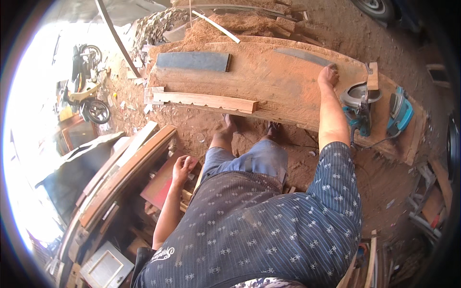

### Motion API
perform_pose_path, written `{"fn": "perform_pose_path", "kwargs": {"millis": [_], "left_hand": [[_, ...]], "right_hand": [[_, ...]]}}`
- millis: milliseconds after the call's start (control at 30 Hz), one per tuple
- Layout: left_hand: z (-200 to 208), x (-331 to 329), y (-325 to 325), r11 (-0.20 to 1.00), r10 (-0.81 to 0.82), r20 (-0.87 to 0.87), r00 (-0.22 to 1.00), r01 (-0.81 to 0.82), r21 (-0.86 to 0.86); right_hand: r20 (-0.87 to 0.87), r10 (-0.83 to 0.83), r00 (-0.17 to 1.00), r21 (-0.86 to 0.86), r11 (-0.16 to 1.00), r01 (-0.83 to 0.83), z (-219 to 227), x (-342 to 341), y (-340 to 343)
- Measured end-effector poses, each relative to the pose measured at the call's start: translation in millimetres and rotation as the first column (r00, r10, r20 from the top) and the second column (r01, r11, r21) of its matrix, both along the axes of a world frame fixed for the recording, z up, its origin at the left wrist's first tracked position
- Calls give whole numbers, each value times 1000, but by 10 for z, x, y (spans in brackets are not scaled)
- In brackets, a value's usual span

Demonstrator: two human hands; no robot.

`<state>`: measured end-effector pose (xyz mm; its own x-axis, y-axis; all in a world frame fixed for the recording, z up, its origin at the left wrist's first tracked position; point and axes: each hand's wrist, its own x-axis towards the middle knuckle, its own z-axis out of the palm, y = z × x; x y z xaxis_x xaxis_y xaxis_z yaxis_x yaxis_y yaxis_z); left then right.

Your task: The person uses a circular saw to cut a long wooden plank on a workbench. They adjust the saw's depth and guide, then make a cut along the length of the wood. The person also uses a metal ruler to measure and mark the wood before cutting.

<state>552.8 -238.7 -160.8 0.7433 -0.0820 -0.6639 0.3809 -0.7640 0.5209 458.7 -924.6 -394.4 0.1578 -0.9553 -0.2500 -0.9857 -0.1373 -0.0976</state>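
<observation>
My right hand (329,76) reaches over the wooden workbench (269,72), its fingers closed around the right end of a long, thin grey strip (303,55). That strip lies flat near the bench's far edge; whether it is metal or wood is not clear. Bent at the elbow, my left arm holds my left hand (184,168) off to the side by my waist, away from the bench. Its fingers are curled in, and nothing shows in them. A notched length of wood (206,101) lies along the near edge, and a dark grey board (193,61) rests farther back.
Right of my hand stand a circular saw (360,105) and a teal power tool (397,110) with a cable. Sawdust (225,26) is heaped beyond the bench. Stacked planks (122,175) fill the lower left, and a motorbike (85,86) is parked at the left.
</observation>
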Motion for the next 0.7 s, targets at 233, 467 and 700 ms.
{"fn": "perform_pose_path", "kwargs": {"millis": [233,467,700], "left_hand": [[-272,817,-1155,774,-610,308,730,631,38],[-826,1415,-2207,242,-808,565,170,969,55],[-1481,1446,-2768,-125,-895,443,-49,982,-144]], "right_hand": [[534,-744,402,685,659,311,334,-202,874],[650,-731,-209,739,543,398,1268,-632,3075],[591,-669,-450,752,255,608,1708,-412,4778]]}}
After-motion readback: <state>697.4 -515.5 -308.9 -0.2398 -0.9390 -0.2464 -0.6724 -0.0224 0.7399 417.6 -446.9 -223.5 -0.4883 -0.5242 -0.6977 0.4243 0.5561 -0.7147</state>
